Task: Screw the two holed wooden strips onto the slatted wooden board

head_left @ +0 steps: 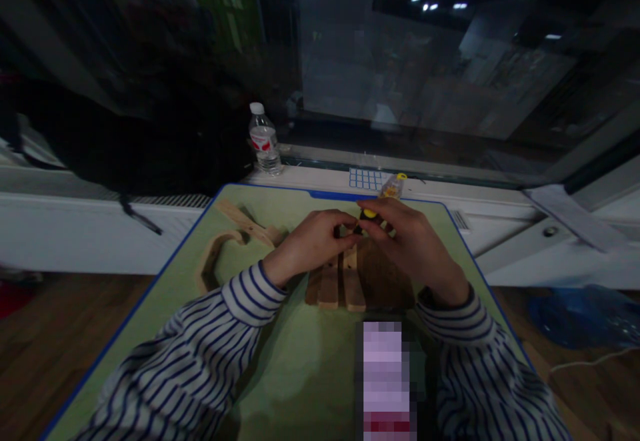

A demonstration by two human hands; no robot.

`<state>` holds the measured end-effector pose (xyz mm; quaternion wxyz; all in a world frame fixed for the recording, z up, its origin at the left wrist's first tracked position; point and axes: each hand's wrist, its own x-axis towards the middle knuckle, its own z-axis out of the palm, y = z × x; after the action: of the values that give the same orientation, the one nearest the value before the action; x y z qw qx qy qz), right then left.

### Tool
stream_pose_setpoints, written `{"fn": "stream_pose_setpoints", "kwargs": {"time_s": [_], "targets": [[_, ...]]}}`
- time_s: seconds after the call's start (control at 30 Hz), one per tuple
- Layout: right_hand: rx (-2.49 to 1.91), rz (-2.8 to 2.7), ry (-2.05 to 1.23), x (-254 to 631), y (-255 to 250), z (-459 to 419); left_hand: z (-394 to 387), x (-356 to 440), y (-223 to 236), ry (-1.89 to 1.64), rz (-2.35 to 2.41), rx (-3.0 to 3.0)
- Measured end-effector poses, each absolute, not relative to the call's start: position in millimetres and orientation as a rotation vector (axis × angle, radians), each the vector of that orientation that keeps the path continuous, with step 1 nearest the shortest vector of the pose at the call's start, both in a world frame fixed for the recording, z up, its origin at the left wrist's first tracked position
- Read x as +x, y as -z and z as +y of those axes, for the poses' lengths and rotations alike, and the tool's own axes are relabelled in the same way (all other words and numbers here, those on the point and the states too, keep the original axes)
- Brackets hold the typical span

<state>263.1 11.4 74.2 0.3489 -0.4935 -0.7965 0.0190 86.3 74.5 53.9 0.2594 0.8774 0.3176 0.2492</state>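
Observation:
My right hand (407,238) is closed around a short yellow-and-black handle, which looks like a screwdriver (370,214). My left hand (313,241) pinches at the tool's tip, its thumb and fingers pressed together; whatever is between them is too small to make out. Both hands meet above a brown wooden board (387,274) lying on the table. Two lighter wooden strips (354,288) lie side by side on that board, their far ends partly covered by my hands. Small dark holes show in the strips.
On the green, blue-edged table (280,368) lie a curved wooden piece (213,258) and a straight wooden piece (245,221), to the left. A clear bag of small parts (391,188) sits at the far edge. A water bottle (265,144) stands on the windowsill beside a black bag (190,128).

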Motion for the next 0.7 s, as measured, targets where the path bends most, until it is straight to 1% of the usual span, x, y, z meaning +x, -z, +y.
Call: {"fn": "stream_pose_setpoints", "kwargs": {"time_s": [0.7], "targets": [[-1.254,-2.090,-0.040,261.4,-72.1,11.0,73.9,85.8,-53.9,-0.653,0.855,2.390]]}}
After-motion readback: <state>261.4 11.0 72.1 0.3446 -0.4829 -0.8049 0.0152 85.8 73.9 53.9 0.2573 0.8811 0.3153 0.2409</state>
